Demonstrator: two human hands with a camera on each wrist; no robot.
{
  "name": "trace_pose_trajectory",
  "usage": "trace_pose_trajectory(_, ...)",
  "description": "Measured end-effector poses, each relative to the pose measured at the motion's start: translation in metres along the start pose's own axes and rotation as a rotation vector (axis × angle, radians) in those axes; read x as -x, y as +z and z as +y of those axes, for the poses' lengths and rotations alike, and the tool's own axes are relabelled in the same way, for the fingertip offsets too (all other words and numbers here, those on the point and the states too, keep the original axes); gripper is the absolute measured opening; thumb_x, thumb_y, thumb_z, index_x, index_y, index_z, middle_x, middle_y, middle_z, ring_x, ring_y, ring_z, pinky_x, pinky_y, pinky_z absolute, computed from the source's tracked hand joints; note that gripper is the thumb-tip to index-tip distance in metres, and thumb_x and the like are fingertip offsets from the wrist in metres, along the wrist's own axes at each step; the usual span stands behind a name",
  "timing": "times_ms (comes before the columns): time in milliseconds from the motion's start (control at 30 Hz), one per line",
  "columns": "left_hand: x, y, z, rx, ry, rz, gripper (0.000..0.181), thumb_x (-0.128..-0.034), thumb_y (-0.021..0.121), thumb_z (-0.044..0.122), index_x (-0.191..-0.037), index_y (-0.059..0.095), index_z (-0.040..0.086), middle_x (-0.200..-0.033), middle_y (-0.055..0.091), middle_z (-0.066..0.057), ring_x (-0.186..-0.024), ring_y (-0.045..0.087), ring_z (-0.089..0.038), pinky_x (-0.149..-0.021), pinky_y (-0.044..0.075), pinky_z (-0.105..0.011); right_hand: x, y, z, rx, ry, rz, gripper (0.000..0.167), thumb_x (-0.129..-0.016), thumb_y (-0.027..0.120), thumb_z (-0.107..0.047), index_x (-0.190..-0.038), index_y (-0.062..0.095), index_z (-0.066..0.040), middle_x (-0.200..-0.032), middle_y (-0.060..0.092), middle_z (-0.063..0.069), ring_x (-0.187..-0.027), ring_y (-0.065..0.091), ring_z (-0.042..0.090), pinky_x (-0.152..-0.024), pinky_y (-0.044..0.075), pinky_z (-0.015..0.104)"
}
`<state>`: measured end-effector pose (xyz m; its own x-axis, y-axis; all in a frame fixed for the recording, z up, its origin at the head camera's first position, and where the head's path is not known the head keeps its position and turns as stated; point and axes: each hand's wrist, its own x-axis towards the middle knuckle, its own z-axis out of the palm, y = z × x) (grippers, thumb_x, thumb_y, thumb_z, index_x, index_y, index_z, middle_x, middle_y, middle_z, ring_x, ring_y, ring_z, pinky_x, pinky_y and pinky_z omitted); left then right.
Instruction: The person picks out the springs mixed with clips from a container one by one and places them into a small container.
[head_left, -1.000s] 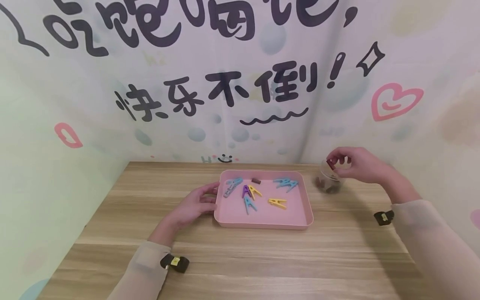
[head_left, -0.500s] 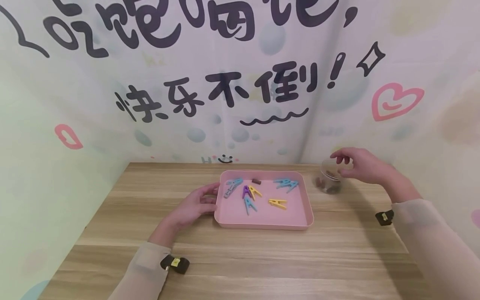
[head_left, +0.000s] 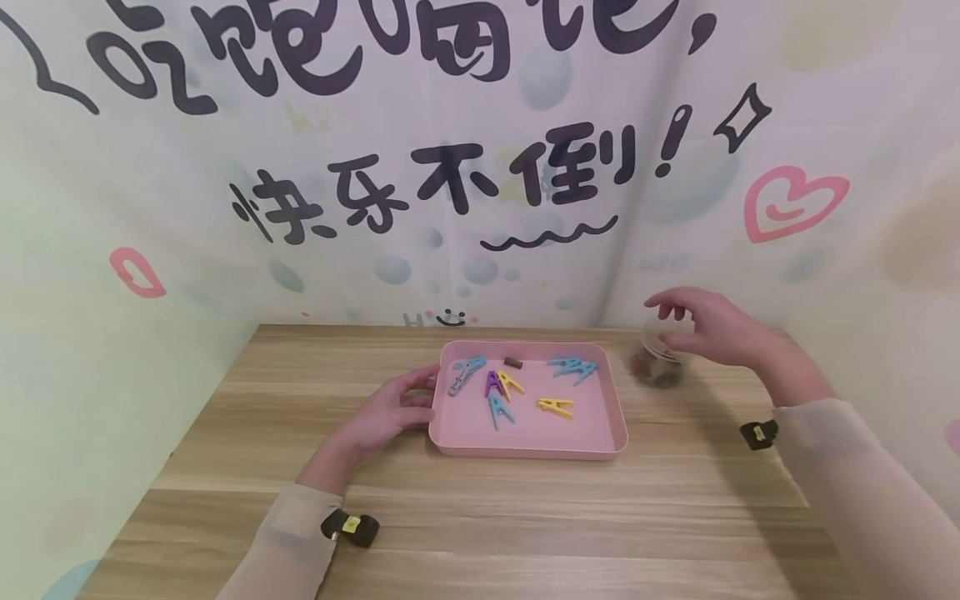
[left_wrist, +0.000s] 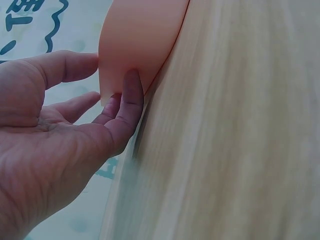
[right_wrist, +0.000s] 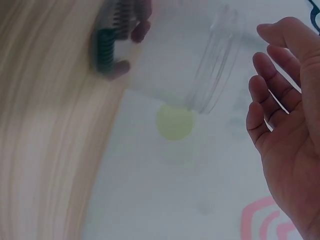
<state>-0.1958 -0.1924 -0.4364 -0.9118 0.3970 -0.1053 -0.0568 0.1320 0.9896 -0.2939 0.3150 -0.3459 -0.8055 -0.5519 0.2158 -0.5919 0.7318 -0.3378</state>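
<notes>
My left hand [head_left: 387,412] rests its fingertips against the outer left wall of a shallow pink tray [head_left: 525,452]. In the left wrist view, its fingers [left_wrist: 132,95] touch the tray's corner from outside. Inside lie yellow clothespins [head_left: 555,407], blue clothespins [head_left: 501,411], a purple clothespin [head_left: 492,384] and a small brown ridged piece [head_left: 513,362]. My right hand [head_left: 708,327], holding nothing, hovers over a clear open jar [head_left: 657,365]. Small dark brown pieces and a dark green ridged piece [right_wrist: 105,51] sit at the jar's bottom; their kind is unclear.
A wood-grain table [head_left: 480,517] carries the tray and jar. Behind it hangs a white printed cloth [head_left: 450,275] with black lettering, close to the jar. Black wrist cameras sit on both sleeves.
A dark red ridged piece pinched by the right hand was let go over the jar. That hand then rose slightly and shifted left. The left hand and tray stayed put.
</notes>
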Motion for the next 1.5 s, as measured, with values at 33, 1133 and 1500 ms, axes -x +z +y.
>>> trace_pose_trajectory(33, 0.0, 0.0, 0.0, 0.0, -0.001, 0.0, 0.074, -0.0981, 0.06, -0.01, -0.165, 0.027, -0.005, -0.153, 0.04, -0.031, -0.131, 0.056, -0.046, -0.102, 0.059, -0.045, -0.002, 0.0, -0.003, 0.0, -0.013, -0.002, 0.044, -0.089, 0.08, -0.003, -0.131, 0.068, -0.002, -0.106, 0.067, 0.006, -0.097, 0.057, 0.025, -0.083, 0.053, 0.049)
trace_pose_trajectory(1133, 0.0, 0.003, 0.002, -0.005, -0.004, 0.014, 0.074, -0.0988, 0.062, -0.008, -0.165, 0.03, 0.0, -0.154, 0.043, -0.027, -0.134, 0.056, -0.043, -0.102, 0.059, -0.043, -0.088, 0.05, -0.071, -0.124, -0.167, -0.239, 0.039, -0.091, 0.086, -0.023, -0.127, 0.072, -0.015, -0.126, 0.069, 0.004, -0.119, 0.06, 0.032, -0.105, 0.05, 0.05)
trace_pose_trajectory(1500, 0.0, 0.001, 0.001, -0.036, -0.006, 0.021, 0.074, -0.0988, 0.062, -0.007, -0.165, 0.031, 0.0, -0.154, 0.044, -0.027, -0.134, 0.056, -0.044, -0.101, 0.059, -0.042, -0.112, 0.074, -0.089, -0.06, -0.28, -0.305, 0.036, -0.091, 0.081, -0.01, -0.126, 0.073, -0.008, -0.127, 0.068, 0.01, -0.121, 0.06, 0.034, -0.108, 0.048, 0.053)
